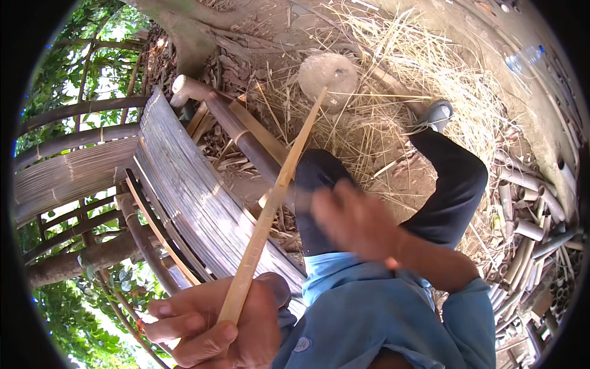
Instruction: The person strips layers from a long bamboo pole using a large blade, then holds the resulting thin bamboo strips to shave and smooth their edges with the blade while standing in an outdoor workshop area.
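Note:
A long, pale bamboo strip (261, 230) slants up from my left hand (230, 326), its narrow far end in front of a round stone block. The left fingers are closed about its lower end. My right hand (359, 224) is beside the strip's middle, over my lap, smeared by motion. Its fingers look curled. A blurred grey shape (301, 200) juts from it toward the strip, too unclear to name. A small orange spot (392, 263) shows under the wrist.
At left stands a bamboo-slat bench (190, 178), with a thick bamboo pole (236, 126) beside it. The round stone block (329, 74) sits ahead amid straw (405, 55). Cut bamboo pieces (528, 230) are heaped at right. A plastic bottle (525, 58) lies far right.

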Demonstrator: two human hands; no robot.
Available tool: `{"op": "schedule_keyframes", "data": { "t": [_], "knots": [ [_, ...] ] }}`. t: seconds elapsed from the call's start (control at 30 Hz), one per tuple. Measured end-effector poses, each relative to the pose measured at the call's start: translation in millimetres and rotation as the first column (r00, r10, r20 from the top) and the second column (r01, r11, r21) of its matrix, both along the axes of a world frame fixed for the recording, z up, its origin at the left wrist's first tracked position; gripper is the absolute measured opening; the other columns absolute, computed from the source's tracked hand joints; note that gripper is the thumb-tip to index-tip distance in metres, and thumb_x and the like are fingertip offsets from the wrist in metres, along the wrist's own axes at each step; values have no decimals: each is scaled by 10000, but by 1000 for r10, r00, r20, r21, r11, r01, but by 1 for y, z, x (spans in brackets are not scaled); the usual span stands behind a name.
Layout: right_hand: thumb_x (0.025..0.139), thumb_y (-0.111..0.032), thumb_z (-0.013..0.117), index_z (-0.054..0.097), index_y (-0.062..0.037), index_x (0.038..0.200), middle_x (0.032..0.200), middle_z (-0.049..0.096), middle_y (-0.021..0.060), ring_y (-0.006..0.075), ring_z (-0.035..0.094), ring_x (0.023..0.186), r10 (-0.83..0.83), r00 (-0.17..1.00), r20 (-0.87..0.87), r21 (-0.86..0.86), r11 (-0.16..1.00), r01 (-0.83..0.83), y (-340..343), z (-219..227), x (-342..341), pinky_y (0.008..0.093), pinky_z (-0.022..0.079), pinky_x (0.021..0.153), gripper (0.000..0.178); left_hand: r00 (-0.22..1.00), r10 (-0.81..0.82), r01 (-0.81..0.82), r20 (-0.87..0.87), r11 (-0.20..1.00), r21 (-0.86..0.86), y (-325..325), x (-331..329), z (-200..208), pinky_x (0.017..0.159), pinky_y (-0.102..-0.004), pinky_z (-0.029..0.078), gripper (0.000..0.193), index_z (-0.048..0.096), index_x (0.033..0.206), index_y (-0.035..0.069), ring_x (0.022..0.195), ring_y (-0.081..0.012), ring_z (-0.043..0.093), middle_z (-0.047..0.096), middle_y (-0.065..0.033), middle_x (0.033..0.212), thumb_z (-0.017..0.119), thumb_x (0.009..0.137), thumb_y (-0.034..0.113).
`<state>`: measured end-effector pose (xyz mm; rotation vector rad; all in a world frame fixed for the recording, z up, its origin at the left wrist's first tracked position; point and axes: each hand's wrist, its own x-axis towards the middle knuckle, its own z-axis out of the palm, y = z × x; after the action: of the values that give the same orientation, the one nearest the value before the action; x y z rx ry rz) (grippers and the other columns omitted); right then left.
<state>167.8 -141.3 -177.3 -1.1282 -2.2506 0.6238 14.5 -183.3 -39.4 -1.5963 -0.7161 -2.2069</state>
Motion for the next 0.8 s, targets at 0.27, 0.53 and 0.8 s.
{"op": "schedule_keyframes", "data": {
  "t": [0.27,0.53,0.8],
  "knots": [
    [899,-95,598,516,-62,1103,702,582,159,329,650,563,49,993,-112,61,997,-42,21,-50,-4,408,539,481,222,997,-67,68,-25,996,58,11,-12,6,726,-372,360,459,475,769,139,725,-200,459,422,-14,550,344,1018,502],
    [973,-166,611,508,-70,1165,761,601,186,344,616,564,-180,983,26,-205,962,182,106,-186,38,459,516,511,238,997,-55,44,-56,983,-177,40,-38,-41,853,-363,385,335,428,809,168,694,-160,450,368,30,636,481,981,450],
    [1005,-257,601,502,-69,1184,834,629,202,346,646,635,-243,961,133,-340,900,274,149,-265,22,467,537,562,277,983,-165,184,83,913,-365,116,-11,-81,463,-222,331,341,431,755,147,494,-101,418,373,31,573,497,1014,359]
  ]
}}
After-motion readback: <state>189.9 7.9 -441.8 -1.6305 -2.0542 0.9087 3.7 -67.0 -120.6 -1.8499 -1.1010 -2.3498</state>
